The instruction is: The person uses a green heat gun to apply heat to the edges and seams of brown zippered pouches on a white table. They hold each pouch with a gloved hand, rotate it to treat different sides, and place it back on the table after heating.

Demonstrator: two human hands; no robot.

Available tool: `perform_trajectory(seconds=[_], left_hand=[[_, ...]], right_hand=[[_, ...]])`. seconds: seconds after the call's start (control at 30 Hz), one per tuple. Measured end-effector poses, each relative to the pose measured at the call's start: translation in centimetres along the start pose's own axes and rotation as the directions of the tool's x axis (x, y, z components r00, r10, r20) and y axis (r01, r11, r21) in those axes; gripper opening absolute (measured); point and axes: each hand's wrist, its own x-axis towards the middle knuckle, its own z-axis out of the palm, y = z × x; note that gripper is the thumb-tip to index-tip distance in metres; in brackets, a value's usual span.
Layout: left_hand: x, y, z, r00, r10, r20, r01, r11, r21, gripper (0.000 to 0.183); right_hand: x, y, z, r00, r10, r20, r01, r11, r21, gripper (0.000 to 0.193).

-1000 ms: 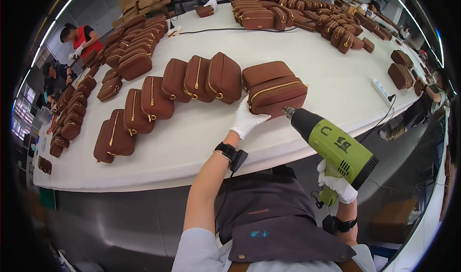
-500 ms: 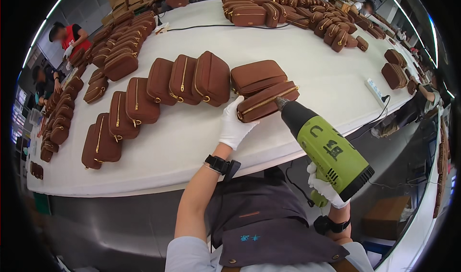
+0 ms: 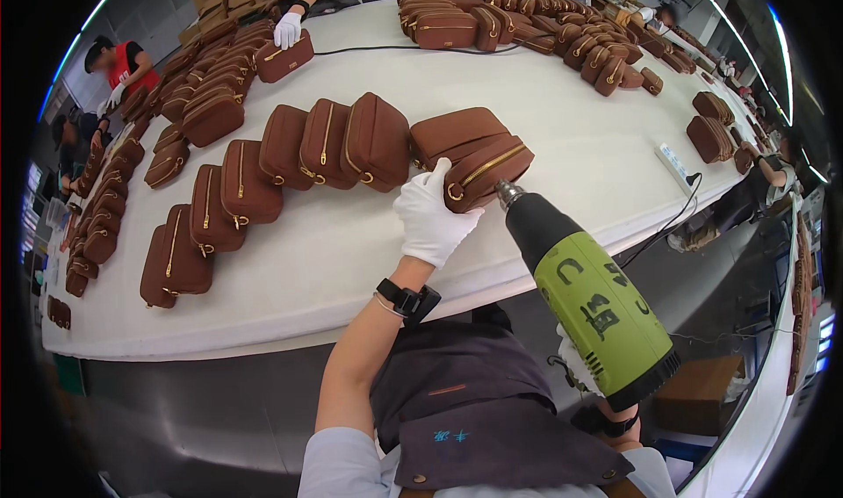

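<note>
A brown zippered bag (image 3: 502,171) with a gold zip and ring is gripped at its left end by my white-gloved left hand (image 3: 435,219). It is tilted, with its zip side turned up. Behind it a second brown bag (image 3: 461,134) lies on the white table (image 3: 351,252). My right hand (image 3: 572,356), gloved as well, is closed round the handle of a green and black heat gun (image 3: 601,300); the tool's body hides most of its fingers. The metal nozzle points at the zip side of the held bag, very close to its lower edge; whether they touch, I cannot tell.
A curved row of brown bags (image 3: 253,182) stands left of my hands. More bags (image 3: 448,32) crowd the far side. A white power strip (image 3: 676,166) with a black cord lies at right. Across the table, a co-worker's gloved hand (image 3: 288,31) holds a bag (image 3: 285,56).
My left hand has shifted further over the bag's end, and the bag is turned and tipped. The heat gun swung more upright, its nozzle slightly left. The co-worker's bag came down beside the far-left pile.
</note>
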Motion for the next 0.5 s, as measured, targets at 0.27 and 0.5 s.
perform_trajectory(seconds=[0.27, 0.5], left_hand=[[1.7, 1.6, -0.9, 0.973, 0.232, 0.016, -0.227, 0.964, -0.141, 0.083], [2.0, 1.3, -0.6, 0.955, 0.296, 0.004, -0.292, 0.945, -0.150, 0.068]], right_hand=[[0.0, 0.4, -0.7, 0.996, -0.042, -0.082, 0.053, 0.991, 0.126, 0.059], [0.8, -1.0, 1.6, 0.979, -0.188, -0.075, 0.181, 0.979, -0.094, 0.058]])
